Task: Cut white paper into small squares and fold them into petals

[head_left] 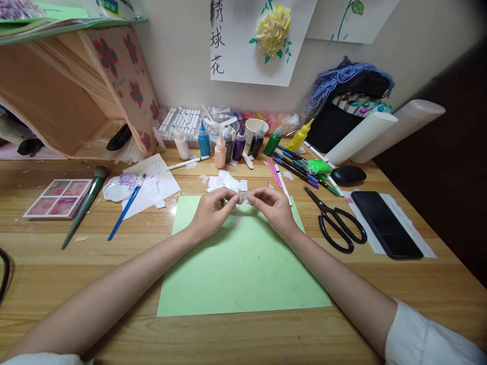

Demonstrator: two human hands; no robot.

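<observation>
A small whitish piece of paper (244,197) is pinched between my two hands, above the far edge of a light green sheet (239,274). My left hand (213,210) holds its left side between thumb and forefinger. On its right side, my right hand (274,209) grips it in the same way. Just beyond my fingers lie several torn white paper scraps (224,181). A white marker (282,185) rests close to my right hand, its lower end on the green sheet.
Black scissors (337,220) and a phone (386,223) lie to the right. Several paint bottles (219,152) and a paper cup (255,131) stand at the back. Leftward are a blue paintbrush (127,208), a makeup brush (85,205) and a palette (59,198). Pens (294,165) lie back right.
</observation>
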